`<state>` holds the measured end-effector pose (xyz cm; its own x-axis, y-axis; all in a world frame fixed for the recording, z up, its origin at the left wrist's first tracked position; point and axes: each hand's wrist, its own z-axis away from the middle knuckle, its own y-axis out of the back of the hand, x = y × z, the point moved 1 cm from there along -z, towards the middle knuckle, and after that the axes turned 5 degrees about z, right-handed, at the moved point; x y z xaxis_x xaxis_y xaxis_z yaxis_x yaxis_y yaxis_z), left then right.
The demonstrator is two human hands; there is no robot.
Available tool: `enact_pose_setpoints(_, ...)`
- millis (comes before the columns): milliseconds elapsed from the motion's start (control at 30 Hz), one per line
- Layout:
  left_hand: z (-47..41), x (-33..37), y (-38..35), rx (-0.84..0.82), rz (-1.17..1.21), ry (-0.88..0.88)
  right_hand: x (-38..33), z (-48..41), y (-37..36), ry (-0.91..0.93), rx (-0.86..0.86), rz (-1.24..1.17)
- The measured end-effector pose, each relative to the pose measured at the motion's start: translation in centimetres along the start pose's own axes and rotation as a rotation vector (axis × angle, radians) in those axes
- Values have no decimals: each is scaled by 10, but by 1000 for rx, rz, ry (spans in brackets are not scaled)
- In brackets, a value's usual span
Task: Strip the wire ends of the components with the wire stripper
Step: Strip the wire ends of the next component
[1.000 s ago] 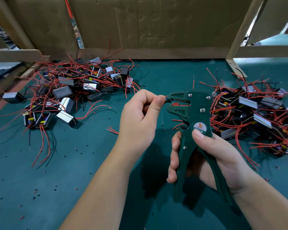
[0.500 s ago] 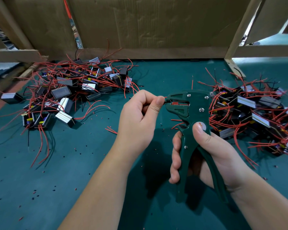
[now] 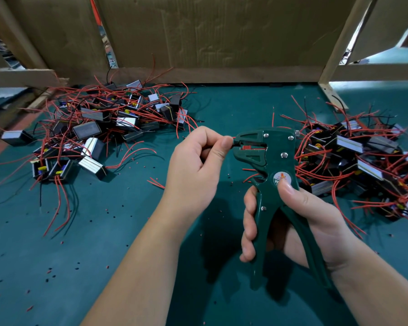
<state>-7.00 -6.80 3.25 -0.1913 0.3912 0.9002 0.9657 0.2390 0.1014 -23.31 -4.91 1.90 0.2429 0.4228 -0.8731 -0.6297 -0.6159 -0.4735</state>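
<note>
Mat (image 3: 104, 267): two component piles (image 3: 99, 128), one stripper (image 3: 269, 156) (right hand (image 3: 304, 220)); left hand (image 3: 196, 165) pinches wire (image 3: 234, 144).

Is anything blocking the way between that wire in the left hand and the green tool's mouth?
Nothing visible does. The left hand pinches the wire right at the mouth of the wire stripper, which the right hand grips.

The teal bench (image 3: 85, 267) carries two heaps of components, black blocks trailing red and black wires; the first heap (image 3: 99, 130) lies at 10 o'clock, the second heap (image 3: 353, 156) at 3 o'clock; a lone block (image 3: 15, 137) sits at 9 o'clock, just beside the first heap; red offcuts (image 3: 156, 182) lie near centre; red and black specks (image 3: 62, 242) scatter toward 7 o'clock; a wooden frame (image 3: 339, 50) backed with cardboard (image 3: 210, 36) stands along 12 o'clock.
</note>
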Motion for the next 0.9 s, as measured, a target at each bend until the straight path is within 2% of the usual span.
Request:
enact_pose_setpoints(567,1,-3,-5,-7,-7,-18,3,-2,-4,1,122,-3)
enact_pose_setpoints(733,3,-9,-9,-42,95,101,6,-5,-7,34,362,-2)
enact_pose_setpoints(900,-3,-11,-10,40,292,291,4,-7,-6,72,241,-83)
